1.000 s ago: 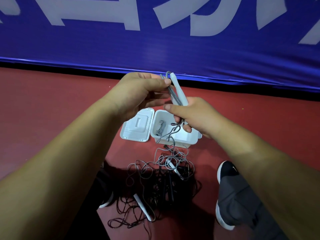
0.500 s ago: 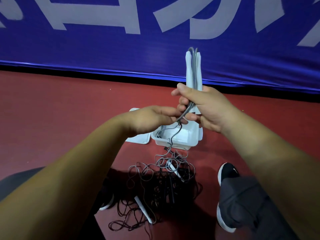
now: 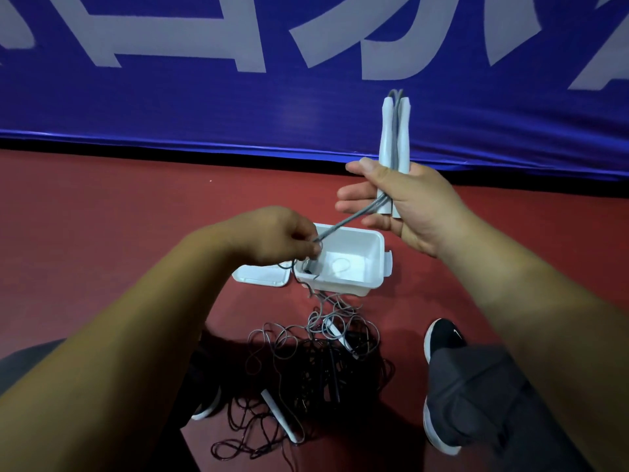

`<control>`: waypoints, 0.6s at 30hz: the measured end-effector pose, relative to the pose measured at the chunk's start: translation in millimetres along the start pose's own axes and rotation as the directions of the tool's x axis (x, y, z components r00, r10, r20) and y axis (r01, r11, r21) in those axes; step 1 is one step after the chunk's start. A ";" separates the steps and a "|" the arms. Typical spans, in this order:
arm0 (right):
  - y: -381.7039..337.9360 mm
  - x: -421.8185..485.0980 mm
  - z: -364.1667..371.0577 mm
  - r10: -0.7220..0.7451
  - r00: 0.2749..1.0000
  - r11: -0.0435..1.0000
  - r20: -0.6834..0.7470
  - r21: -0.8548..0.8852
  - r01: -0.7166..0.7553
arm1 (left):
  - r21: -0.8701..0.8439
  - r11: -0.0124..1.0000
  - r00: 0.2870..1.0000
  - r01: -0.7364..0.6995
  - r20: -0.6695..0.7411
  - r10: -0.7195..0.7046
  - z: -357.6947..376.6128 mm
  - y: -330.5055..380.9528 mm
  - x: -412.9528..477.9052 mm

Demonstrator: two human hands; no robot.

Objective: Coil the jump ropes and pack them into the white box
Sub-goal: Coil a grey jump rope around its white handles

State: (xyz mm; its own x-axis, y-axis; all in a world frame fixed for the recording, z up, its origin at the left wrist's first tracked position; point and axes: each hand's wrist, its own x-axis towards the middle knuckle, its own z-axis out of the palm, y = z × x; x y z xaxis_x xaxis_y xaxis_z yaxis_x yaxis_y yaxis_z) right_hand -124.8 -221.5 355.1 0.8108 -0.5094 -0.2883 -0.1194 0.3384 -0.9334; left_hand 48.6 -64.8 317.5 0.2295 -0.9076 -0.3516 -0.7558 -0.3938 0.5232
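My right hand [image 3: 405, 206] holds two pale grey jump rope handles [image 3: 394, 137] upright, side by side, above the open white box [image 3: 371, 267]. Grey cord [image 3: 350, 219] runs from the handles down and left to my left hand [image 3: 282, 238], which pinches it over the box's left rim. More cord drops past the box to a tangled pile of grey and dark ropes [image 3: 316, 362] on the red floor, with loose white handles [image 3: 282, 417] in it. A little cord lies inside the box.
The box's white lid [image 3: 262, 275] lies open to its left. A blue banner wall [image 3: 238, 97] stands just behind. My black shoes [image 3: 442, 338] and grey trouser legs flank the rope pile.
My right hand raised the handles upright and moved right. My left hand slid down the cord, away from the handles, to the box's left rim, stretching the cord between the hands.
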 end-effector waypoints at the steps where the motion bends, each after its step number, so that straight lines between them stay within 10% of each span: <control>1: -0.9 0.5 -0.7 0.001 1.000 1.000 0.004 0.016 -0.001 | 0.017 1.000 0.998 0.007 -0.056 -0.006 -1.4 -0.6 0.4; 11: 0.6 0.3 -2.5 0.191 0.963 0.980 0.190 -0.094 -0.176 | -0.429 0.903 0.860 -0.028 -0.470 -0.197 -15.6 -4.8 -1.5; 18: 20.2 -11.3 7.7 0.483 0.726 0.863 0.490 -0.406 -0.300 | -0.423 0.898 0.889 -0.119 -0.448 -0.093 -20.8 -9.5 -4.1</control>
State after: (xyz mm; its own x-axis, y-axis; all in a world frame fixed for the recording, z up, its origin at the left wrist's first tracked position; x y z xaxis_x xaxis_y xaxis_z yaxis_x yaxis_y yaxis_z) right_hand -131.9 -202.8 341.2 0.8117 0.1818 -0.5550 -0.5788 0.1232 -0.8061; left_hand 67.6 -60.4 330.2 0.5492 -0.8356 -0.0132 -0.4468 -0.3070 0.8403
